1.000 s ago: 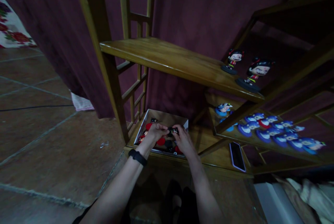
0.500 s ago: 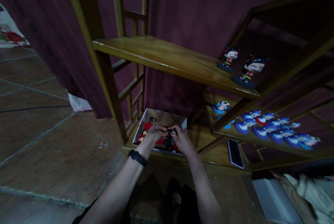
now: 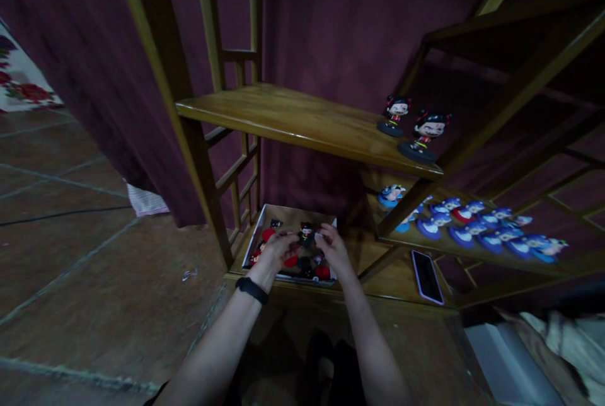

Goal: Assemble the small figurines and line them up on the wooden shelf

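Note:
Both my hands reach over a shallow cardboard box [image 3: 326, 215] on the lowest wooden shelf. The box holds several small red and black figurine parts. My left hand [image 3: 278, 248], with a black band at the wrist, and my right hand [image 3: 333, 249] pinch a small black-haired figurine [image 3: 306, 233] between them, just above the box. Two finished figurines [image 3: 416, 130] with black hair stand at the right end of the middle shelf [image 3: 302, 117].
Several blue figurines [image 3: 477, 227] lie in rows on a lower slanted shelf at right. A phone [image 3: 426, 275] lies flat on the bottom shelf beside the box. A dark red curtain hangs behind; tiled floor spreads left. A pale box stands at bottom right.
The view tilted slightly, shifting the shelves. My hands lifted a little and the figurine between them now shows upright above the box.

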Action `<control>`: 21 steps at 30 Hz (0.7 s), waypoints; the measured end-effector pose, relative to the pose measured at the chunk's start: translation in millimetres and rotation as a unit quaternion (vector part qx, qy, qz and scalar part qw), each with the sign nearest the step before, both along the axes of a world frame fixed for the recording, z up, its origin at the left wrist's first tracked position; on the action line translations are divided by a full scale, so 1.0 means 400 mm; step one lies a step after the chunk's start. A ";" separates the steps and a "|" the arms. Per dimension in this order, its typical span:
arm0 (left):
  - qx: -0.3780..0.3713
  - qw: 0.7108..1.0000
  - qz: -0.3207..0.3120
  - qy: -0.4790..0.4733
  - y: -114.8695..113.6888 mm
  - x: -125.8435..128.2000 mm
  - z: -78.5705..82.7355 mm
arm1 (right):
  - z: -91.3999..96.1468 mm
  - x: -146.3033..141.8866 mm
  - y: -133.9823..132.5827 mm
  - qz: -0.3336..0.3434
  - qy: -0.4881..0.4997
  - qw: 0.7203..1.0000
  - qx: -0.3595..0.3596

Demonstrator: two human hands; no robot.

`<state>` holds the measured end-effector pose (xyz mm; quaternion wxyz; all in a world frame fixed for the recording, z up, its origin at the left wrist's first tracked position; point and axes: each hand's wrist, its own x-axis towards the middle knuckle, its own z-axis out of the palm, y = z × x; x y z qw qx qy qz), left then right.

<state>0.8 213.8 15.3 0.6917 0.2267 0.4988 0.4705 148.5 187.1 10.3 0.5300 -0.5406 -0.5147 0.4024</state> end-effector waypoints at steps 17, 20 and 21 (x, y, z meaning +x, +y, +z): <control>0.158 0.984 -0.077 0.030 -0.027 0.033 0.007 | 0.025 -0.007 -0.012 0.031 0.120 0.991 -0.056; 0.154 0.985 -0.072 0.009 -0.028 0.034 0.002 | 0.029 -0.011 -0.013 0.027 0.117 0.992 -0.046; 0.151 0.986 -0.066 0.005 -0.030 0.036 0.003 | 0.028 -0.013 -0.012 0.022 0.116 0.992 -0.045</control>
